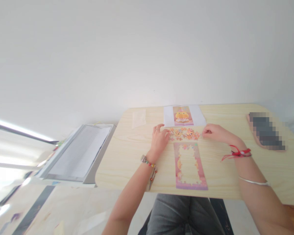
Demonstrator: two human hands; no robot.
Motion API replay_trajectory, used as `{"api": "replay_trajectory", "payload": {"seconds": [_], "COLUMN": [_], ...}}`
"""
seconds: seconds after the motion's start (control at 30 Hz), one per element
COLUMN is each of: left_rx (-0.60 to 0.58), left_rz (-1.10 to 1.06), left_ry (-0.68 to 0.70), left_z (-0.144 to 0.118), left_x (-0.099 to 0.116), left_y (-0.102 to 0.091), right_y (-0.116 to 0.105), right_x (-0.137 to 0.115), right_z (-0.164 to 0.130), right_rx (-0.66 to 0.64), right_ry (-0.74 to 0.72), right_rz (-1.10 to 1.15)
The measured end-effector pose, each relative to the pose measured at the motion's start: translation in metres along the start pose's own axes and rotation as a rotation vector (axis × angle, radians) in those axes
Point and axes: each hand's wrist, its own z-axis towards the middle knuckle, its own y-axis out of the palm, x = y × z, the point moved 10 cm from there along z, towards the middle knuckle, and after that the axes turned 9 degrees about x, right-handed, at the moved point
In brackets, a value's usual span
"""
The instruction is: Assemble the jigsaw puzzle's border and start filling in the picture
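Observation:
A loose pile of small jigsaw pieces (185, 133) in orange, pink and yellow lies across the middle of the table. My left hand (159, 139) rests at the pile's left end, fingers bent and apart, the tips at the outermost pieces. At the right end is my right hand (217, 133), its fingers curled together; whatever they may hold is hidden. Nearer to me lies a pink and purple puzzle frame (203, 182) with a jagged inner edge, bare tabletop showing through it. Behind the pile, a white sheet (198, 116) bears a printed picture (182, 116) of a yellow figure.
A clear plastic bag (138, 118) lies at the table's back left. On the right is a phone (267, 132) in a pinkish case, its screen blurred out. The wooden table (127, 156) backs onto a white wall. A grey-white cabinet (80, 153) stands lower down on the left.

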Motion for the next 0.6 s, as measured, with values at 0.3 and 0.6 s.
{"api": "replay_trajectory", "payload": {"seconds": [0.3,0.6], "left_rx": [-0.001,-0.033], "left_rz": [0.011,-0.016], "left_ry": [0.004,0.062], "left_z": [0.000,-0.001], "left_x": [0.000,0.013], "left_y": [0.002,0.002], "right_y": [-0.005,0.019], "right_x": [0.012,-0.043], "right_z": [0.003,0.016], "right_rx": [0.106,0.201], "right_ry": [0.073,-0.119], "right_rz": [-0.062,-0.035]}}
